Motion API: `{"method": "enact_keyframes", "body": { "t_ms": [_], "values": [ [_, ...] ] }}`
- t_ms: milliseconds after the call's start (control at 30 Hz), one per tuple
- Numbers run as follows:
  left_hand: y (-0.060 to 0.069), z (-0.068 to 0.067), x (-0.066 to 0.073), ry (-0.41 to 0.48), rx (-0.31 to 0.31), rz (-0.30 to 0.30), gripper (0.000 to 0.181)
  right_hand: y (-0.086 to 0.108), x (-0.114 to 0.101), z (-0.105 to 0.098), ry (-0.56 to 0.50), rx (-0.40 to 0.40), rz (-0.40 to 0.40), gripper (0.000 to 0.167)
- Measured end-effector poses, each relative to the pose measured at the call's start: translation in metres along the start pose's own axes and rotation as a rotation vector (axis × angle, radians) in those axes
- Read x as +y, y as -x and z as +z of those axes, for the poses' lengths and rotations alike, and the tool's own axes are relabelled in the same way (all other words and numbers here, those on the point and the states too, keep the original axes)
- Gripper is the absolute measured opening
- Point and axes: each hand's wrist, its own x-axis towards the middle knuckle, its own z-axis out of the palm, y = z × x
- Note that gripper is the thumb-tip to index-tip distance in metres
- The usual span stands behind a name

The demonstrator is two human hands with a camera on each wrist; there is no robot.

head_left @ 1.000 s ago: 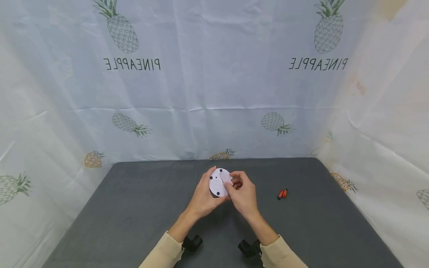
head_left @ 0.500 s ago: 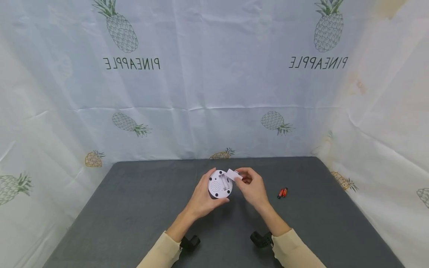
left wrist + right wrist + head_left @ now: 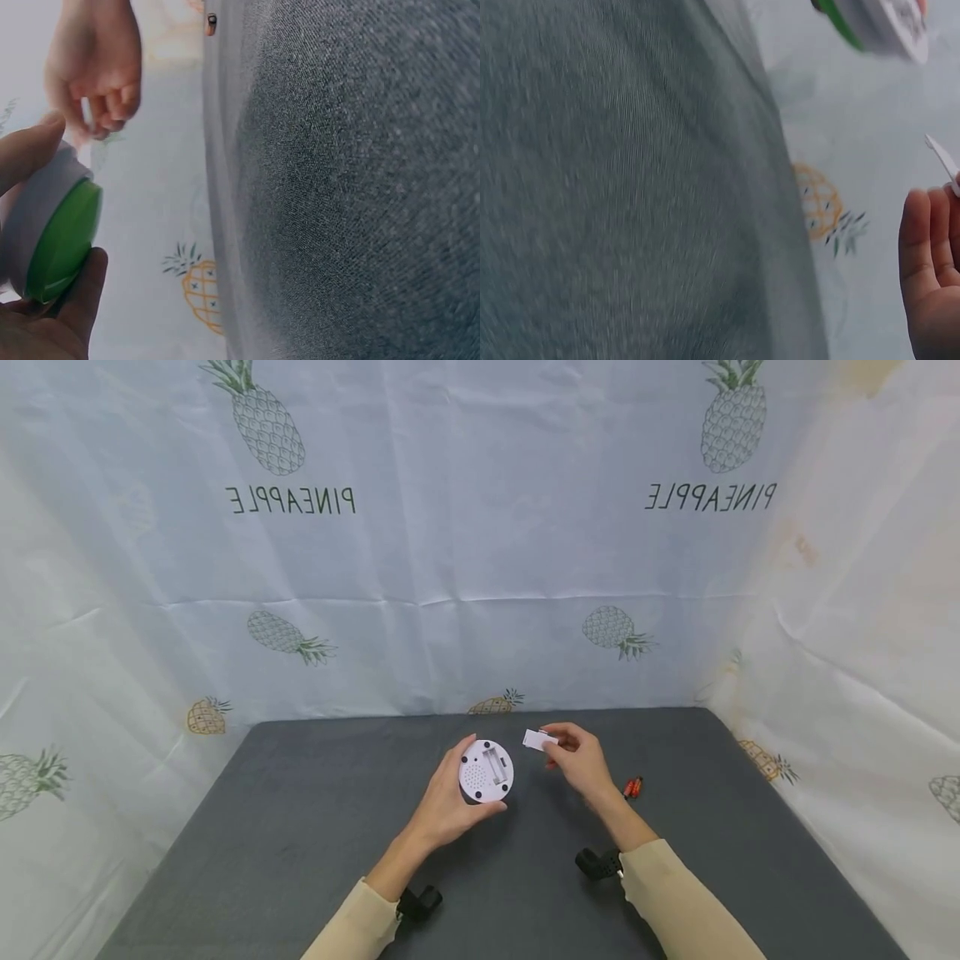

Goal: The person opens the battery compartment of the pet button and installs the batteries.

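My left hand (image 3: pixel 447 800) grips a round white device (image 3: pixel 474 779) by its rim, underside toward the head camera. That underside has dark feet, a grid of small holes and an uncovered battery compartment (image 3: pixel 495 766) that looks bare of batteries. In the left wrist view the device's other face (image 3: pixel 66 238) is green. To its right, apart from it, my right hand (image 3: pixel 583 764) pinches a small white battery cover (image 3: pixel 537 740) between thumb and fingers. The right wrist view shows this cover (image 3: pixel 943 159) edge-on.
Two red batteries (image 3: pixel 633 788) lie on the dark grey table (image 3: pixel 300 827), just beyond the right wrist and partly hidden by it. A white curtain (image 3: pixel 420 552) printed with pineapples encloses the table's back and sides. Black wrist cameras (image 3: pixel 597 863) hang below both forearms.
The right hand has lifted the battery cover off the device and carried it up and to the right. The battery compartment has come into view. The left hand has shifted slightly left.
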Motion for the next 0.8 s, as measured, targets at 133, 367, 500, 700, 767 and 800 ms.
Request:
{"method": "enact_keyframes", "body": {
  "t_ms": [133, 367, 500, 700, 767, 800],
  "values": [
    [0.001, 0.001, -0.001, 0.001, -0.008, -0.012, 0.108, -0.009, 0.011, -0.007, -0.004, -0.024, 0.061, 0.028],
    [-0.001, 0.002, -0.002, -0.001, 0.000, 0.002, 0.108, -0.021, 0.025, -0.014, 0.092, -0.091, 0.123, 0.031],
    [-0.001, 0.003, -0.002, -0.008, -0.007, 0.003, 0.109, -0.024, 0.030, -0.015, 0.169, -0.143, 0.153, 0.029],
    [-0.001, 0.004, 0.000, -0.003, -0.030, -0.016, 0.109, -0.027, 0.038, -0.013, 0.236, -0.173, 0.167, 0.026],
    [-0.001, 0.005, 0.001, 0.000, -0.038, -0.014, 0.108, -0.028, 0.041, -0.012, 0.272, -0.177, 0.170, 0.026],
    [-0.001, 0.005, 0.001, -0.002, -0.042, -0.015, 0.108, -0.029, 0.042, -0.012, 0.293, -0.180, 0.167, 0.025]
  ]
}}
